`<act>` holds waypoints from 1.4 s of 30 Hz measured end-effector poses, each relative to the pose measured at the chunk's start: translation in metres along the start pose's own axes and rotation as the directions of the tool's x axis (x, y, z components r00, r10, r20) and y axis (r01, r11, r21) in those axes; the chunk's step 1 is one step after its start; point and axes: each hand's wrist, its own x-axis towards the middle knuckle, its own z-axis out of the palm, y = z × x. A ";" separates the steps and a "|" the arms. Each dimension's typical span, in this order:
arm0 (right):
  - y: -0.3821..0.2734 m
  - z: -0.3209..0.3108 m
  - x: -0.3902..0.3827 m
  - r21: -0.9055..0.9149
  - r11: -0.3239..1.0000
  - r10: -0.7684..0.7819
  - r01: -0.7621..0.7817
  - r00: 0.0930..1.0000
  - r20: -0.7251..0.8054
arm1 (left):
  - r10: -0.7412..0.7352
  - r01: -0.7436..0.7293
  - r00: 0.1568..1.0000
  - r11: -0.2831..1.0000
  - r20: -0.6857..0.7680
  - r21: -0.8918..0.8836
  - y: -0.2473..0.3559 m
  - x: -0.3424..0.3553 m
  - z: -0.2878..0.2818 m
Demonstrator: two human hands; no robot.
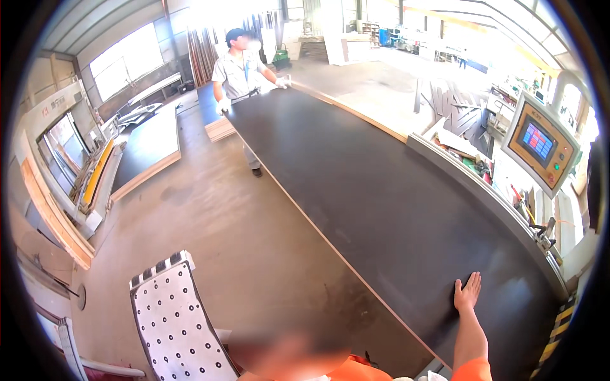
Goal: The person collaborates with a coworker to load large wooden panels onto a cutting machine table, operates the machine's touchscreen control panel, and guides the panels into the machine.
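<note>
A long dark board with a pale wooden edge stretches from the near right toward the far left. My right hand lies flat, palm down, on its near end, fingers stretched out with the thumb a little apart. An orange sleeve shows at my elbow. My left hand does not show. At the board's far end stands a co-worker in a light shirt, dark cap and white gloves, with both hands at the board's corners.
Along the board's right side runs a machine rail, with a control panel above it. A white table with black ring marks stands lower left. Stacked boards lie far left; offcuts are heaped beyond the rail.
</note>
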 end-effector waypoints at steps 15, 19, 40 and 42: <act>0.013 -0.007 0.022 -0.009 0.999 0.054 -0.054 0.999 0.009 | -0.253 0.258 0.966 0.959 -0.060 0.118 -0.061 -0.028 -0.024; -0.002 -0.013 0.020 -0.003 0.999 0.039 -0.039 0.999 0.032 | -0.212 0.214 0.974 0.977 -0.077 0.019 -0.072 0.014 -0.001; 0.065 -0.019 0.075 0.037 0.947 -0.321 0.321 0.947 0.022 | -0.297 0.259 0.926 0.949 -0.231 -0.181 -0.123 -0.058 0.126; 0.098 -0.013 0.095 -0.005 0.954 -0.299 0.300 0.954 0.016 | -0.258 0.254 0.934 0.966 -0.246 -0.047 -0.060 -0.103 0.166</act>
